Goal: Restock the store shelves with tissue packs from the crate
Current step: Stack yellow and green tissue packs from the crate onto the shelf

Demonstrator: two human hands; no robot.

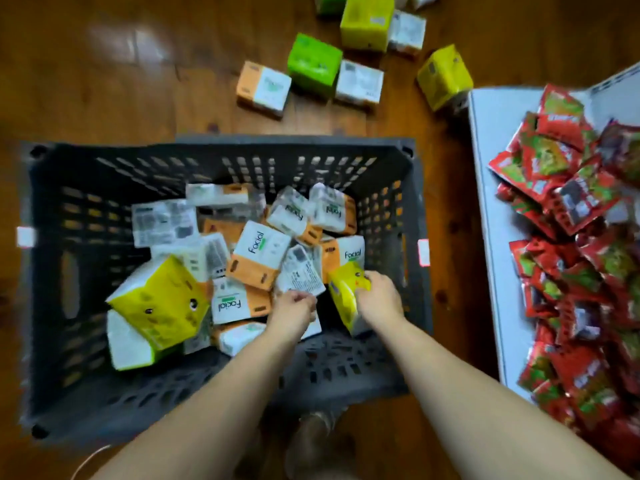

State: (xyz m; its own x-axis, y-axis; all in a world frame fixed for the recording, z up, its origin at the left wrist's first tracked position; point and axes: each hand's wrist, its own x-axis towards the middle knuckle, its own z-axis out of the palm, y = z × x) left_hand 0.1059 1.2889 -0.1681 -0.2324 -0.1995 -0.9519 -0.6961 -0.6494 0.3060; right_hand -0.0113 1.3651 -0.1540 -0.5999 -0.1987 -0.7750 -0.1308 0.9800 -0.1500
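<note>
Right hand (380, 300) grips a half-hidden yellow pack (344, 294); left hand (294, 308) indistinct.

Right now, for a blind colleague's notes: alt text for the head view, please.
Two hands reach into a dark crate of tissue packs: the right hand grips a yellow pack, the left hand pinches a white pack.

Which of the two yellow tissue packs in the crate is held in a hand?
The smaller yellow pack at the right side of the crate: the right hand grips it. The bigger yellow pack lies untouched at the left.
</note>
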